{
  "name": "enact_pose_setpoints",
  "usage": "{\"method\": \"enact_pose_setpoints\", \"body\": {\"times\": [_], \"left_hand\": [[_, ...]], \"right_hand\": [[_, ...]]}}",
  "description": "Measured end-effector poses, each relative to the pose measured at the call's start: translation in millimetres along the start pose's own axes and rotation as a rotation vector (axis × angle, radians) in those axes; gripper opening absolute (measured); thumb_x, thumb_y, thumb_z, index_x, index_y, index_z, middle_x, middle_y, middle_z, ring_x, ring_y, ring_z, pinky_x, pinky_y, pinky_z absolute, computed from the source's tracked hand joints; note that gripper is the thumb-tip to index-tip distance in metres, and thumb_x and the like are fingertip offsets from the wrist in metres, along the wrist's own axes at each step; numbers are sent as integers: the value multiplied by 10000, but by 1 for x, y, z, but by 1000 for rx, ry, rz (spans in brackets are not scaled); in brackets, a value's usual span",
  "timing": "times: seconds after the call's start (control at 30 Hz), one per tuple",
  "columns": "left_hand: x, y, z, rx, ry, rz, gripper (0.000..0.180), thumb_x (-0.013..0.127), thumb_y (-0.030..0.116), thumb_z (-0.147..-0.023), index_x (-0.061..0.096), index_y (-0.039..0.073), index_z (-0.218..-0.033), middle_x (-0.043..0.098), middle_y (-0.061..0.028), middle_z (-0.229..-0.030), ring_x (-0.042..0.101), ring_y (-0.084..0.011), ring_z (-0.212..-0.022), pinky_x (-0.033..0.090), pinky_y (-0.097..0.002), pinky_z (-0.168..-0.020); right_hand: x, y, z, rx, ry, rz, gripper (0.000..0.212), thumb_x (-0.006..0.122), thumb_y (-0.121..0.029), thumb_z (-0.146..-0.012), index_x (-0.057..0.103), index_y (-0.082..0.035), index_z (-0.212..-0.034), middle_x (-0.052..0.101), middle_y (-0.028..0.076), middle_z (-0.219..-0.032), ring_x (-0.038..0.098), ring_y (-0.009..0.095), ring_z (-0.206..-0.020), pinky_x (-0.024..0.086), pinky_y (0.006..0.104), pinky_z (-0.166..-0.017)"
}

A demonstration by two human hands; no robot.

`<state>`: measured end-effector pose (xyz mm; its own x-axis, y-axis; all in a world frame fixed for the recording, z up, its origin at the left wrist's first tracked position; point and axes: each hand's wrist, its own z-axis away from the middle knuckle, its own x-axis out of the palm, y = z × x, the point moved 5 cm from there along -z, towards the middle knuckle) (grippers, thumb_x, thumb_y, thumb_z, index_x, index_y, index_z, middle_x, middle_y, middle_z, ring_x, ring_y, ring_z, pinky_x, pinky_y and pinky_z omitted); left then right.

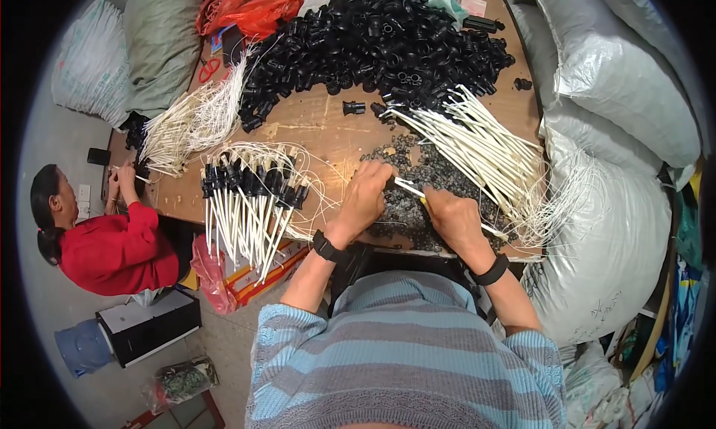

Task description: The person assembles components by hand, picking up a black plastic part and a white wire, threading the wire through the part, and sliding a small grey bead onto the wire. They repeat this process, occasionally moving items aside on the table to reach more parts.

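Note:
Near the table's front edge, my left hand is closed, its fingertips pinching one end of a thin white tube. My right hand grips the other end between thumb and fingers. What lies inside the left fingertips is hidden. Beneath both hands spreads a layer of small dark pieces, too small to name. Beyond my right hand lies a bundle of white tubes with thin white wires trailing from their ends. Left of my left hand, several white tubes fitted with black sockets lie in a pile, partly over the edge.
A large heap of black plastic sockets covers the far side of the wooden table. Another wire bundle lies at left, near red scissors. Stuffed white sacks crowd the right. A person in red sits at left.

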<state>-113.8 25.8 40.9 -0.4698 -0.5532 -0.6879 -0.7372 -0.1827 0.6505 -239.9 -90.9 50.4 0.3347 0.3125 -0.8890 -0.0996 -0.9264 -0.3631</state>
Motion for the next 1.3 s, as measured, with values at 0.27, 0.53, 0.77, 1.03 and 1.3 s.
{"method": "enact_pose_setpoints", "body": {"times": [0.27,0.53,0.77,1.03,1.3], "left_hand": [[-2,12,8,176,173,-173,279,494,-102,-725,603,37,-941,593,-155,-861,535,-339,-930,412,-409,-867],[-1,61,3,145,-51,-116,255,695,124,-758,626,123,-1004,573,-45,-744,608,-194,-666,478,-322,-530],[-1,-40,45,-748,106,541,140,628,81,-868,634,15,-992,624,0,-682,582,-83,-580,465,-221,-535],[8,-14,34,-565,-15,427,256,647,8,-722,651,16,-977,657,-89,-780,635,-147,-710,490,-285,-649],[-2,6,31,-257,-48,13,428,481,-99,-667,579,37,-1062,557,-181,-926,518,-402,-955,423,-439,-851]], "right_hand": [[-30,-6,-16,-141,113,216,97,667,-119,-788,592,-72,-829,548,74,-607,546,271,-428,398,353,-368],[-41,10,-20,-114,131,-63,91,652,-57,-783,615,-104,-852,670,112,-953,581,179,-538,422,303,-449],[-37,14,-18,102,-172,-1138,262,702,-60,-769,676,-75,-1029,662,45,-847,550,92,-568,449,224,-515],[7,-11,-8,56,-146,-388,243,711,-123,-760,653,-107,-995,600,118,-644,618,278,-564,468,362,-500],[-3,-13,-11,44,69,-374,170,658,-43,-751,688,-82,-914,588,127,-610,603,262,-522,453,339,-486]]}}
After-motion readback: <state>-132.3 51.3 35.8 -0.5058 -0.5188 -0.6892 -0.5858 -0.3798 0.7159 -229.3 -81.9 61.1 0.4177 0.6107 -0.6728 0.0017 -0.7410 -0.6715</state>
